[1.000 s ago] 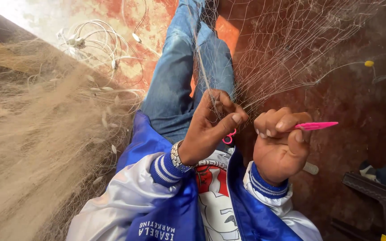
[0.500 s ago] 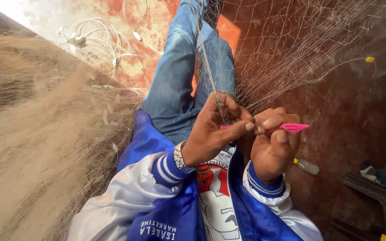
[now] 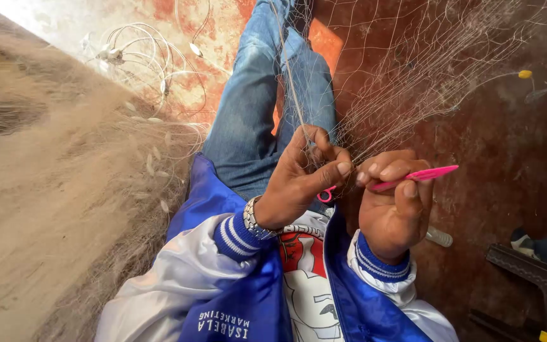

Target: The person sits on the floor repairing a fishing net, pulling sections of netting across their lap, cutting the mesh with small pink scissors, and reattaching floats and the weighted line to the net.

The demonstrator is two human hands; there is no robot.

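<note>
A fine pale fishing net stretches from my lap up and to the right. My left hand pinches the net's strands between thumb and fingers just above my chest. My right hand sits close beside it, fingers closed around a pink netting needle whose tip points right. A small pink loop shows between the two hands. My legs in blue jeans extend away under the net.
A large heap of bunched tan netting fills the left side. White cord with small floats lies on the reddish floor beyond it. Yellow floats hang on the net at right. A dark stool edge stands at lower right.
My right hand with the pink needle moved left toward my left hand, then shifted slightly back right. My left hand's fingers closed tighter on the strands.
</note>
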